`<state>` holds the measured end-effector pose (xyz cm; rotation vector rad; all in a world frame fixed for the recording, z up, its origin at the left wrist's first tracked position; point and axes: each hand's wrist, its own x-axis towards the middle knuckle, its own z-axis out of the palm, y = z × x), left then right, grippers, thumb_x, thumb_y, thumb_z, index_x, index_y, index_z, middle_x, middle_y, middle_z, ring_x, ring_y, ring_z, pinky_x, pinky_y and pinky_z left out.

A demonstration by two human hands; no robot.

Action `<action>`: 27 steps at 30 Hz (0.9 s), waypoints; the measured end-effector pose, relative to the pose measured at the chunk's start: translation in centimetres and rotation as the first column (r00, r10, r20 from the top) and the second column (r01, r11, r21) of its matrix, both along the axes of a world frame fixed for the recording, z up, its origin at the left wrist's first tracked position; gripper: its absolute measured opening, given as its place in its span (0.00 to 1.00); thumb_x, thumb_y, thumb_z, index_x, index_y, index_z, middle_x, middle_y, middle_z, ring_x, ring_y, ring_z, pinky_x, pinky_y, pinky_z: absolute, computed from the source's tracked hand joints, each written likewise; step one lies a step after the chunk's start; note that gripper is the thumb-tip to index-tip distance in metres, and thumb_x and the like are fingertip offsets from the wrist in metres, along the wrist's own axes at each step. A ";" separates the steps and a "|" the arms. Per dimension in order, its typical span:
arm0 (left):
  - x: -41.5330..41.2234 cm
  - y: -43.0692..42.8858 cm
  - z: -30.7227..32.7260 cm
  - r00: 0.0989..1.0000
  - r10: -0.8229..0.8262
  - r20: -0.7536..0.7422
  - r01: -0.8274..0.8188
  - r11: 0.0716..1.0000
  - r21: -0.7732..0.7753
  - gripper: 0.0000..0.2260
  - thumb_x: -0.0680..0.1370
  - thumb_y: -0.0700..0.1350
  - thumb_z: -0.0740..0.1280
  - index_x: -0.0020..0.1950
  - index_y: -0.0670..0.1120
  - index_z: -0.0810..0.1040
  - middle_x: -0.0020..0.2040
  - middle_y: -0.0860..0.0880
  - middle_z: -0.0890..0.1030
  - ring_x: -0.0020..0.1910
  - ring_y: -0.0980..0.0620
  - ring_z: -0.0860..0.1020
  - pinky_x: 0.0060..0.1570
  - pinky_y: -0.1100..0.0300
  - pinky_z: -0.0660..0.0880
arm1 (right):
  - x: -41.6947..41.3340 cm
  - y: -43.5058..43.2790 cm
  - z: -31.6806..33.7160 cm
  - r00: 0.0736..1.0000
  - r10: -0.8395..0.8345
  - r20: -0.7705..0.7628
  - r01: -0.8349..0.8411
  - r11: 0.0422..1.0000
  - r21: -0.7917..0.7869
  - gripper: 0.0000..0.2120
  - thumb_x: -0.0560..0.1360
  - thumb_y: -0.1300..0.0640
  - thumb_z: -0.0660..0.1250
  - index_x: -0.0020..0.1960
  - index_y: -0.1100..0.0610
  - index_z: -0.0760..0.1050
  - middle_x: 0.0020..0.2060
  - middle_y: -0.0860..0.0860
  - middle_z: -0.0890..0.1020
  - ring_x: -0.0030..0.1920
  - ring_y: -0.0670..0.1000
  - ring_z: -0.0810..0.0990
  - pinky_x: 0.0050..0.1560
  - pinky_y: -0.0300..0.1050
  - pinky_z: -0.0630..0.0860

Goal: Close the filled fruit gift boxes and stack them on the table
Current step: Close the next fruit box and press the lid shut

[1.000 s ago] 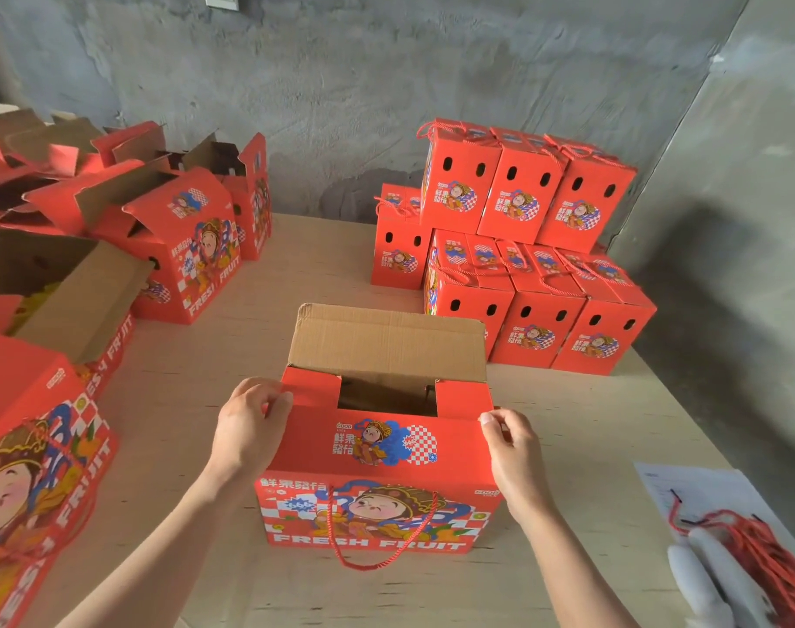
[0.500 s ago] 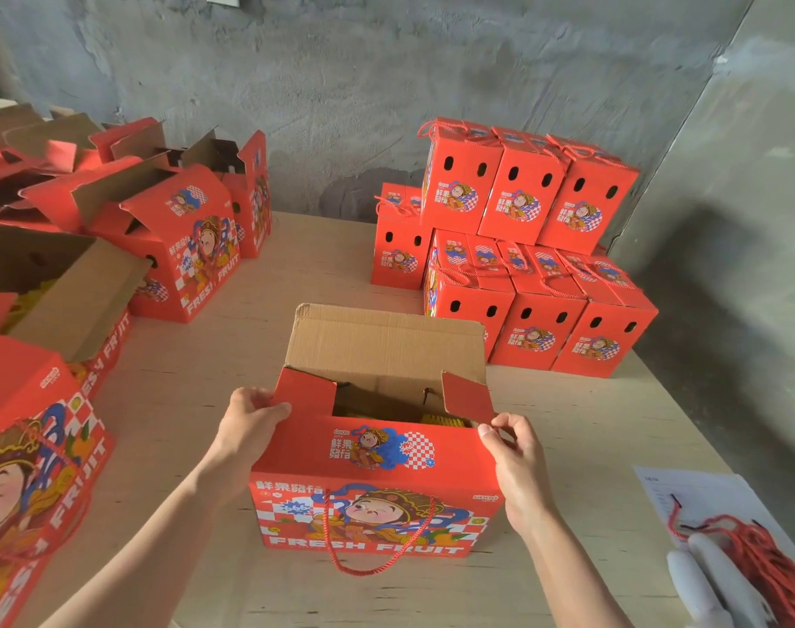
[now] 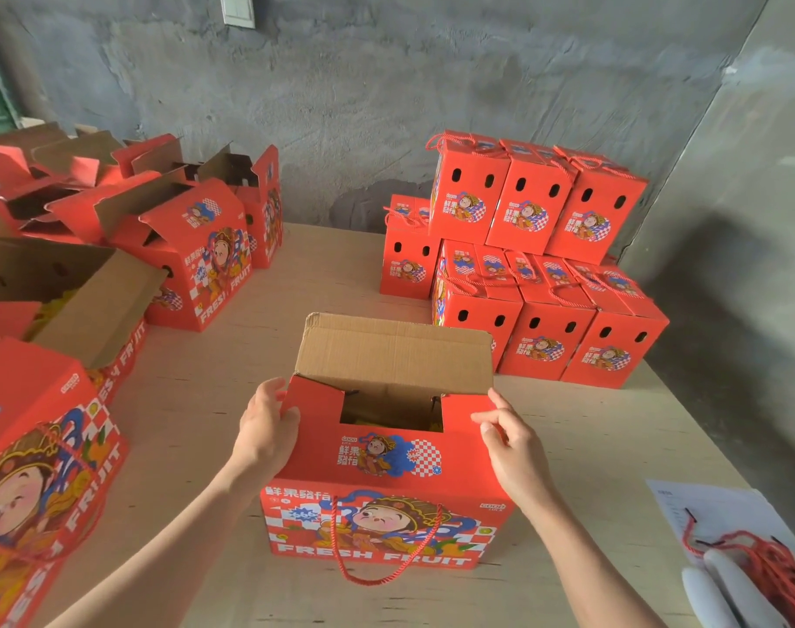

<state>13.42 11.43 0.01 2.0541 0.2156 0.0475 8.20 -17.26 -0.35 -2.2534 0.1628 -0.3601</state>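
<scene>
gift box front | "FRESH FRUIT" | small "GOOD" logo

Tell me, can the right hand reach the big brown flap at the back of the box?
Probably yes. The brown flap stands upright just behind the right hand, which pinches the front edge of the box. Nothing lies between them, but the hand must let go first.

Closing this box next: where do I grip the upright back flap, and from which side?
Take the back flap by its free top edge, likely from the front: it stands upright, hinged at the rear, so pulling toward you folds it down.
</scene>
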 end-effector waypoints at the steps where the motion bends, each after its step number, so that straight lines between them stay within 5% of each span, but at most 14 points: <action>1: 0.1 -0.1 0.0 1.000 -0.012 0.012 0.011 0.999 0.034 0.20 0.80 0.38 0.57 0.72 0.44 0.62 0.67 0.42 0.70 0.63 0.43 0.71 0.58 0.47 0.72 | 0.1 0.1 0.1 1.000 -0.007 -0.007 0.007 1.000 -0.006 0.07 0.78 0.66 0.60 0.50 0.60 0.76 0.72 0.52 0.65 0.72 0.51 0.64 0.65 0.36 0.61; 5: 0.1 -0.1 -0.1 0.999 -0.044 0.007 0.043 0.997 0.062 0.21 0.80 0.38 0.56 0.73 0.45 0.59 0.70 0.42 0.68 0.66 0.42 0.69 0.62 0.45 0.70 | 1.1 0.2 0.8 0.995 0.034 -0.089 -0.025 0.995 0.099 0.25 0.76 0.70 0.58 0.70 0.53 0.62 0.77 0.50 0.49 0.75 0.48 0.53 0.55 0.26 0.65; 8: 0.2 -0.2 -0.1 0.998 -0.054 0.011 0.054 0.997 0.059 0.24 0.80 0.37 0.55 0.75 0.46 0.56 0.72 0.44 0.66 0.68 0.43 0.67 0.63 0.46 0.69 | 1.9 0.2 1.5 0.981 0.063 -0.181 -0.019 0.972 0.235 0.39 0.75 0.73 0.57 0.77 0.50 0.44 0.77 0.48 0.51 0.69 0.48 0.64 0.48 0.31 0.71; 10: 0.2 -0.1 -0.2 0.998 -0.063 0.013 0.062 0.997 0.041 0.25 0.80 0.37 0.55 0.77 0.46 0.52 0.74 0.45 0.64 0.69 0.43 0.65 0.65 0.43 0.67 | 2.0 0.2 1.4 0.983 0.044 -0.176 0.007 0.961 0.278 0.41 0.74 0.73 0.58 0.77 0.51 0.41 0.76 0.49 0.55 0.64 0.48 0.68 0.41 0.28 0.71; 12: 0.1 0.0 -0.2 0.997 -0.069 0.024 0.068 0.997 0.040 0.27 0.80 0.37 0.55 0.77 0.47 0.49 0.74 0.45 0.63 0.70 0.42 0.64 0.65 0.42 0.67 | 2.1 0.1 0.9 0.993 0.022 -0.117 0.014 0.954 0.301 0.41 0.73 0.74 0.59 0.78 0.54 0.44 0.74 0.52 0.60 0.66 0.50 0.68 0.48 0.28 0.69; 15: -0.1 0.0 -0.2 0.998 -0.055 0.041 0.052 0.996 0.074 0.29 0.80 0.37 0.56 0.78 0.47 0.46 0.73 0.43 0.64 0.68 0.38 0.67 0.64 0.42 0.67 | 1.9 0.0 0.6 1.000 0.016 -0.022 -0.007 0.933 0.361 0.36 0.70 0.77 0.61 0.73 0.53 0.60 0.65 0.54 0.70 0.43 0.51 0.74 0.39 0.34 0.70; 16: -0.2 0.0 -0.1 0.996 -0.056 0.067 0.051 0.996 0.074 0.30 0.80 0.37 0.56 0.78 0.48 0.45 0.73 0.43 0.66 0.67 0.38 0.67 0.64 0.42 0.67 | 1.9 0.0 0.6 1.000 0.012 -0.011 -0.007 0.939 0.344 0.33 0.69 0.77 0.61 0.68 0.52 0.66 0.63 0.54 0.72 0.43 0.50 0.73 0.39 0.35 0.70; 19: -0.7 0.0 0.2 0.969 -0.104 0.225 0.080 0.990 0.114 0.34 0.77 0.32 0.58 0.78 0.48 0.47 0.69 0.43 0.69 0.67 0.40 0.68 0.65 0.44 0.65 | 1.6 -0.2 0.4 1.000 0.020 -0.003 -0.018 0.963 0.269 0.25 0.69 0.76 0.63 0.59 0.53 0.72 0.63 0.49 0.73 0.56 0.51 0.73 0.53 0.40 0.70; 22: -0.9 0.1 0.5 0.934 -0.198 0.297 0.127 0.962 0.241 0.33 0.73 0.32 0.62 0.76 0.48 0.58 0.71 0.44 0.67 0.70 0.43 0.65 0.68 0.48 0.62 | 0.9 -0.8 0.6 0.992 0.119 -0.030 -0.110 0.971 0.213 0.25 0.70 0.71 0.68 0.64 0.55 0.70 0.65 0.45 0.69 0.66 0.44 0.66 0.62 0.34 0.61; 25: -1.0 0.1 0.7 0.937 -0.257 0.238 0.182 0.938 0.296 0.29 0.72 0.45 0.67 0.72 0.47 0.66 0.72 0.45 0.65 0.71 0.44 0.63 0.68 0.49 0.63 | 0.3 -2.0 1.0 0.953 0.275 -0.126 -0.246 0.947 0.206 0.30 0.71 0.62 0.73 0.69 0.52 0.65 0.69 0.41 0.62 0.69 0.39 0.59 0.66 0.36 0.56; 27: -1.2 0.2 0.8 0.943 -0.278 0.184 0.227 0.940 0.255 0.34 0.67 0.55 0.66 0.72 0.47 0.66 0.72 0.47 0.63 0.69 0.47 0.64 0.65 0.50 0.67 | 0.4 -2.6 1.6 0.921 0.346 -0.181 -0.300 0.924 0.239 0.30 0.72 0.57 0.71 0.70 0.48 0.63 0.70 0.39 0.59 0.70 0.37 0.55 0.68 0.37 0.54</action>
